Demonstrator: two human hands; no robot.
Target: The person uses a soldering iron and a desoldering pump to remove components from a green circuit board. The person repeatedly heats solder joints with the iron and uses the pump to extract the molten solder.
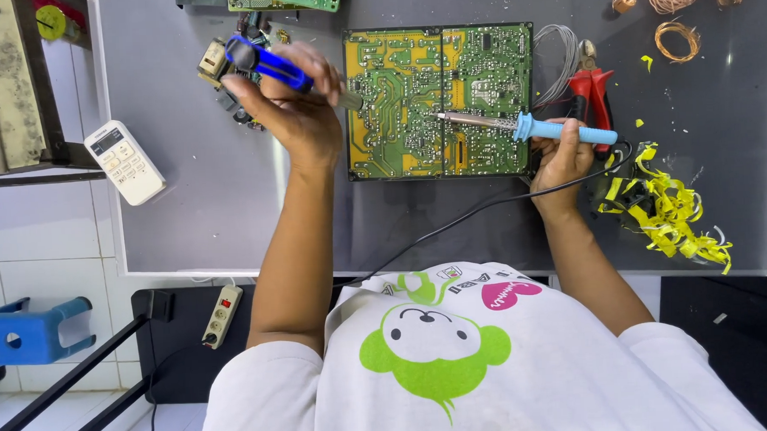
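White shirt [457,366] fills the lower frame. Right hand [560,158] grips a light-blue soldering iron [525,127], tip on the green circuit board [439,99] at upper centre; left hand [299,104] clasps a blue desoldering pump [272,65] on the table [205,205].

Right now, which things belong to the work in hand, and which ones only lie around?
In use: soldering iron in right hand; blue desoldering pump in left hand; green circuit board.

Lying about: remote control, red pliers, copper wire coils, yellow scraps, power strip.
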